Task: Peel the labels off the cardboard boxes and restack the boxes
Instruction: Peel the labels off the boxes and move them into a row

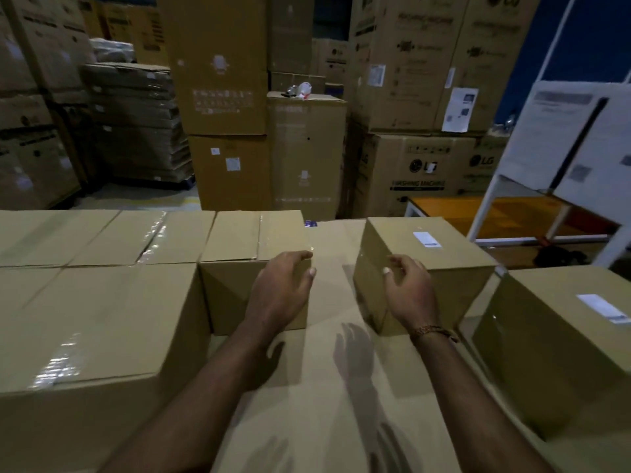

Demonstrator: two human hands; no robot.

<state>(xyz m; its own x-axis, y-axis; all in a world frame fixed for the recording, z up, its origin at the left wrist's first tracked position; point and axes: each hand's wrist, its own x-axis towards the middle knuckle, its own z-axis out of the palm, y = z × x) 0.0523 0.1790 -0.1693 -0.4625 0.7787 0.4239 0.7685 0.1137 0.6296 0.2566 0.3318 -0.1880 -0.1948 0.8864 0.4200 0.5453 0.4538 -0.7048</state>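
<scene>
L hand (285, 288) on mid box (254, 268) | R hand (408, 288) by labelled box (423, 264)

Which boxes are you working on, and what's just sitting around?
Job: box with white label by right hand; second labelled box; plain box under left hand.
Around: tall LG cartons; orange table.

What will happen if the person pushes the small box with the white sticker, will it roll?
Probably not: the box has flat sides and sits flat on the cardboard, so it should slide. It looks stiff, with sharp edges. The shiny tape on its side might feel slippery to the right hand.
</scene>
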